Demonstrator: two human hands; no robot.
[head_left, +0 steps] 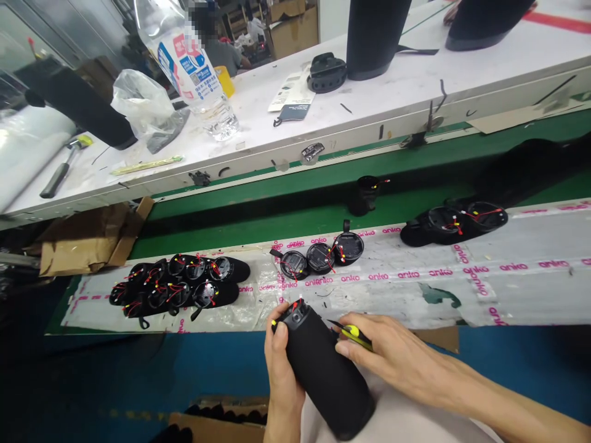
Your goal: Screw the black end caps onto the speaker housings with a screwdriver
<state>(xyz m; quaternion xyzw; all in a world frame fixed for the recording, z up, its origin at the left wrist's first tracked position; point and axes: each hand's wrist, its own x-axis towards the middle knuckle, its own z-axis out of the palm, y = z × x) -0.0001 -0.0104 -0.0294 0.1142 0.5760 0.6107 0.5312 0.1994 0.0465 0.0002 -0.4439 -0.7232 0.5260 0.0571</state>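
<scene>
My left hand (281, 369) is wrapped round a black fabric-covered cylinder (325, 375), a speaker body with red and yellow wires sticking out of its open top end. It lies tilted, top end pointing away from me. My right hand (392, 355) rests against the cylinder's right side and pinches a small yellow-and-black tool (353, 333) whose tip points toward the cylinder's top. Both hands are low in the middle of the view.
Black round end caps with red wires lie on a taped plastic sheet (508, 283): a cluster at left (178, 286), three in the middle (321, 257), more at right (455, 223). A green belt (277, 212) runs behind. The white bench (415, 80) holds a water bottle (194, 67), hammer (62, 169), black cylinders.
</scene>
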